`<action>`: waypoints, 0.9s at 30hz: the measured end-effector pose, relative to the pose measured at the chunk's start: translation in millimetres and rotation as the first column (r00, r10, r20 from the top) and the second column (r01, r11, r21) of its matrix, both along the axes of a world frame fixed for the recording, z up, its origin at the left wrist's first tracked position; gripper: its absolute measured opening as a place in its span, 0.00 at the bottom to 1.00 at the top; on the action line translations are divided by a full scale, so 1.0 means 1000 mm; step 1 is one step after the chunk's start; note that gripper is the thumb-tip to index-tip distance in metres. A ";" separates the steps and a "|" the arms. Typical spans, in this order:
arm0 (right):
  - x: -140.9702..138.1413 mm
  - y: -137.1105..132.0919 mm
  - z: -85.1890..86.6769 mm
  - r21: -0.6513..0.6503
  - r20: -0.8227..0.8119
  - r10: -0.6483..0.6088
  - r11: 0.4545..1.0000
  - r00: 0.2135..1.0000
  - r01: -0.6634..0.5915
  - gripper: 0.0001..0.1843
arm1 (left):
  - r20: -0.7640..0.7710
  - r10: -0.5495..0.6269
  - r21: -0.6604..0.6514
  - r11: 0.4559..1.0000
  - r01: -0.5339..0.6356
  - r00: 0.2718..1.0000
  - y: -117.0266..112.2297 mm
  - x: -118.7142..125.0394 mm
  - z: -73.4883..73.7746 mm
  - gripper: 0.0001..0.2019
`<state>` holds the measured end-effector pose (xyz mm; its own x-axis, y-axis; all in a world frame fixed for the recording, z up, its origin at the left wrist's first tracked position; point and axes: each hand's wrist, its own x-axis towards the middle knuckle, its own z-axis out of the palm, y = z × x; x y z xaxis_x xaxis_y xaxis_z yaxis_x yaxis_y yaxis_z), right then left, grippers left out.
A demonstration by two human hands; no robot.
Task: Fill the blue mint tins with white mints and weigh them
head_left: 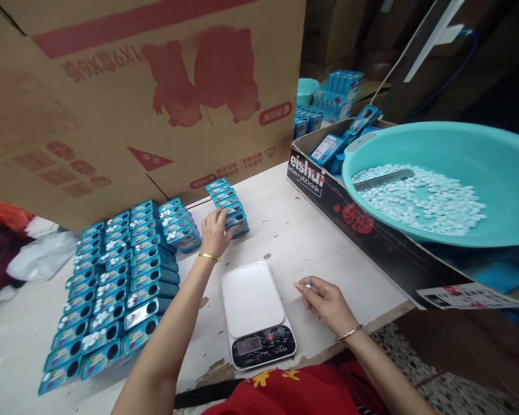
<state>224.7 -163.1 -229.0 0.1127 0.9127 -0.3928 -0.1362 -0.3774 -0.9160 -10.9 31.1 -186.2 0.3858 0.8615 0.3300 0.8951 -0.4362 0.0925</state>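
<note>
- Blue tins [227,207]: a short row of small rectangular boxes, bright blue with printed labels, standing packed side by side on the white table [298,230] just in front of the big cardboard carton [112,86]; the tops show a round opening and white pieces inside.
- Left hand [215,230]: laid on the near end of that row, fingers spread narrowly over the tins and curled onto them; a thin gold bangle at the wrist.
- Right hand [324,300]: resting on the table to the right of the scale, fingers drawn together, thumb and forefinger pinching a small white tablet [308,285]; a silver bangle at the wrist.
- Kitchen scale [255,314]: white platform, black display panel, between the two hands; platform bare.
- Larger block of blue tins [116,288]: several long rows at left on the table, many showing dark round holes, some showing white pieces.
- Teal basin [493,167]: at right, set in a printed cardboard tray [372,227]; holds a heap of white tablets [424,199] and a metal scoop [383,178].
- Further blue packs [333,95]: stacked behind the tray, well apart from the hands.
</note>
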 end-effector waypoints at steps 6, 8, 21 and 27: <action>-0.008 0.003 0.000 -0.045 -0.023 0.047 0.998 0.999 -0.048 0.28 | -0.051 0.405 0.101 0.911 -0.399 0.913 -0.018 -0.056 0.016 0.15; -0.013 0.005 0.004 -0.039 -0.031 0.074 0.996 0.997 -0.075 0.28 | -0.140 0.442 0.053 0.897 -0.439 0.886 -0.020 -0.068 0.017 0.10; 0.010 -0.011 0.015 -0.098 -0.147 -0.021 0.995 0.989 0.006 0.27 | -0.336 -0.208 -0.286 0.952 0.111 0.919 -0.136 0.013 0.089 0.08; 0.012 -0.022 0.017 -0.087 -0.146 0.008 0.996 0.989 -0.021 0.27 | -0.362 -0.341 -0.373 0.906 0.201 0.868 -0.153 0.046 0.072 0.07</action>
